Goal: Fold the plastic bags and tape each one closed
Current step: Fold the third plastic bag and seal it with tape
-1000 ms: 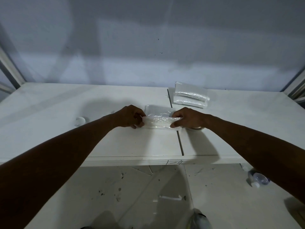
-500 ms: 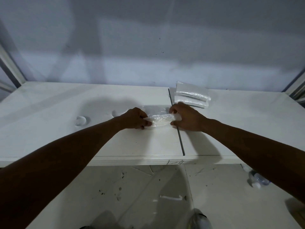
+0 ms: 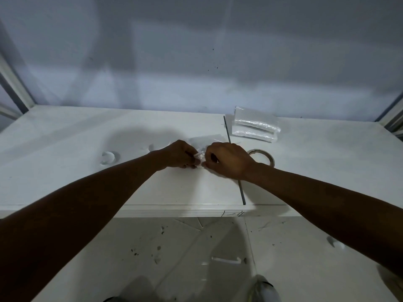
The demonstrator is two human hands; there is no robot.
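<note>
Left hand [image 3: 181, 154] and right hand [image 3: 226, 159] close together over the white bench [image 3: 65, 149], each grip pinching a small folded plastic bag [image 3: 200, 155], tape roll [image 3: 265, 156] beside the right wrist, stacked folded bags [image 3: 255, 127] behind.

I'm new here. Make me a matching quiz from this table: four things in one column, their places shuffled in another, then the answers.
1. tape roll
2. stack of folded bags
3. plastic bag being folded
4. white curved piece

A. pinched between left hand and right hand
B. alone, left of both hands
C. farthest from the person, on the right
D. partly hidden behind the right hand

Pairs: 1-D, 2-C, 3-A, 4-B
</note>
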